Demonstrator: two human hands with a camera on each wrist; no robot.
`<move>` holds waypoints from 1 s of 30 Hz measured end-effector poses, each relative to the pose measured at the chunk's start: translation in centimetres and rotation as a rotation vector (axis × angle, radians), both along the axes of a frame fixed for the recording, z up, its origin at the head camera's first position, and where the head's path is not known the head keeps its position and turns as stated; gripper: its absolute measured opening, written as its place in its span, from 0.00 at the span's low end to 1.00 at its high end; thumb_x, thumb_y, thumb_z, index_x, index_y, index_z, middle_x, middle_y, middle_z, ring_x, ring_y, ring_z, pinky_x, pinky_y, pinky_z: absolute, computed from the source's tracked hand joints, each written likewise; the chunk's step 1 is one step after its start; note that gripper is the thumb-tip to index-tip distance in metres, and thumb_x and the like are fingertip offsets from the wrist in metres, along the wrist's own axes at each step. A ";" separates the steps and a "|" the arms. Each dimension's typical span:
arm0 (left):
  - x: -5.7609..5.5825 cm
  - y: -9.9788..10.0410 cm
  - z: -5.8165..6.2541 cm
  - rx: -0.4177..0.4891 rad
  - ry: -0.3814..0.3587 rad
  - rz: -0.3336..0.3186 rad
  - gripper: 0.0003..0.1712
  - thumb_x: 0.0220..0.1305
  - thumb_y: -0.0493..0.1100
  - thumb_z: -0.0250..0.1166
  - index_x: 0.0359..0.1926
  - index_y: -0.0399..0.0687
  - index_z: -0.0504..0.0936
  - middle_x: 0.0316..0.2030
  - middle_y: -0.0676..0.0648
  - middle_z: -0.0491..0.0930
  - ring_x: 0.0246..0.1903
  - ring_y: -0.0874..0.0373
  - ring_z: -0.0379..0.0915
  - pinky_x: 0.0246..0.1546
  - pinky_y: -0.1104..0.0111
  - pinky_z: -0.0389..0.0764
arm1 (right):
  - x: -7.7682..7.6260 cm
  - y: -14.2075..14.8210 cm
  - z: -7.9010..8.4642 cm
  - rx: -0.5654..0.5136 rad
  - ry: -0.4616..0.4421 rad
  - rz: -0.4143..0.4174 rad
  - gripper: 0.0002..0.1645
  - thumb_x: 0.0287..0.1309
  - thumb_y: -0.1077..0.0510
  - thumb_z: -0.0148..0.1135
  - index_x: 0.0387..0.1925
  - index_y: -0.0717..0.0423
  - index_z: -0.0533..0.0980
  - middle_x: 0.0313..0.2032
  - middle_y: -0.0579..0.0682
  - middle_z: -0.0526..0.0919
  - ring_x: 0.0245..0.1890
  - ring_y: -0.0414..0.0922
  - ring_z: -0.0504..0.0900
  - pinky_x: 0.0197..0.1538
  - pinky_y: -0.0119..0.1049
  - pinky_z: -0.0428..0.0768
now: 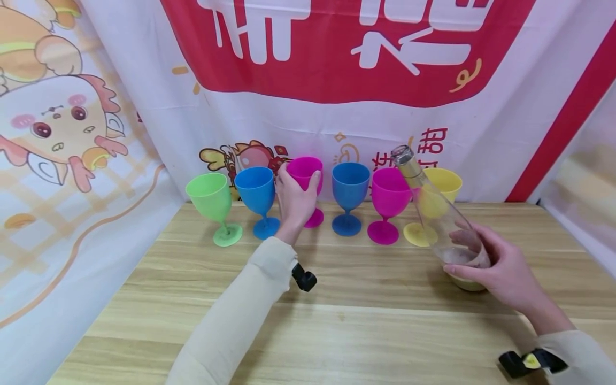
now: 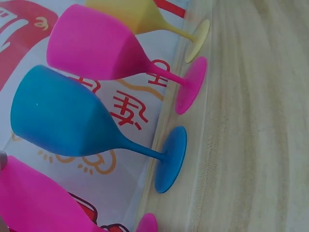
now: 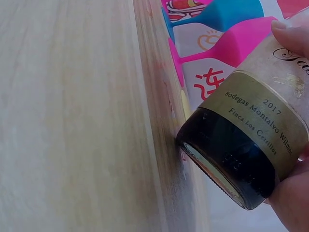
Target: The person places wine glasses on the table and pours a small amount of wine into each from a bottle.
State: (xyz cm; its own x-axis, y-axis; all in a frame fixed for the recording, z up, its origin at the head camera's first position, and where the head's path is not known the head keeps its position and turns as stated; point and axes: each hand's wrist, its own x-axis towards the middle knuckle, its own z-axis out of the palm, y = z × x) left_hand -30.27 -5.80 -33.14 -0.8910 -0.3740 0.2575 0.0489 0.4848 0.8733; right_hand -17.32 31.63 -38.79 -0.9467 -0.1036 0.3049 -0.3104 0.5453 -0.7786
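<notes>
My left hand [image 1: 295,200] grips the bowl of a pink goblet [image 1: 304,167], thumb on its right side and fingers on the left. Only part of that goblet [image 2: 38,198] shows in the left wrist view. On the right, my right hand [image 1: 507,267] holds a clear glass wine bottle [image 1: 435,206] around its lower body. The bottle leans with its neck up to the left, overlapping a yellow goblet [image 1: 445,182] in the head view. A label with "2017" [image 3: 270,108] and the dark base [image 3: 227,150] show in the right wrist view.
Beside the held goblet stand two blue goblets [image 1: 256,190] [image 1: 350,184]. A green goblet [image 1: 210,197] ends the row at left; another pink goblet [image 1: 389,195] is near the yellow one. The wooden table [image 1: 337,331] meets a printed cloth backdrop [image 1: 269,117] behind them.
</notes>
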 end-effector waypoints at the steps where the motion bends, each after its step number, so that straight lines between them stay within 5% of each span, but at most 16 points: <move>1: 0.2 0.0 0.0 -0.002 0.000 -0.005 0.50 0.70 0.61 0.69 0.81 0.51 0.53 0.73 0.41 0.67 0.73 0.45 0.64 0.64 0.48 0.84 | 0.0 0.0 0.0 0.008 -0.004 -0.005 0.50 0.55 0.58 0.82 0.77 0.44 0.69 0.55 0.24 0.83 0.56 0.21 0.79 0.53 0.11 0.68; 14: 2.6 -0.8 0.0 -0.003 0.002 -0.056 0.51 0.69 0.60 0.71 0.81 0.52 0.54 0.71 0.42 0.69 0.70 0.45 0.68 0.59 0.48 0.87 | 0.2 0.0 0.1 0.049 -0.053 -0.071 0.46 0.57 0.51 0.81 0.75 0.41 0.71 0.54 0.22 0.82 0.53 0.22 0.80 0.50 0.14 0.67; 30: 5.3 -3.2 -1.1 0.007 0.132 -0.201 0.47 0.68 0.61 0.71 0.79 0.51 0.61 0.65 0.46 0.77 0.64 0.49 0.76 0.58 0.52 0.88 | 0.6 0.4 1.0 0.091 0.070 -0.157 0.55 0.46 0.53 0.88 0.76 0.43 0.72 0.53 0.16 0.79 0.52 0.19 0.75 0.48 0.09 0.66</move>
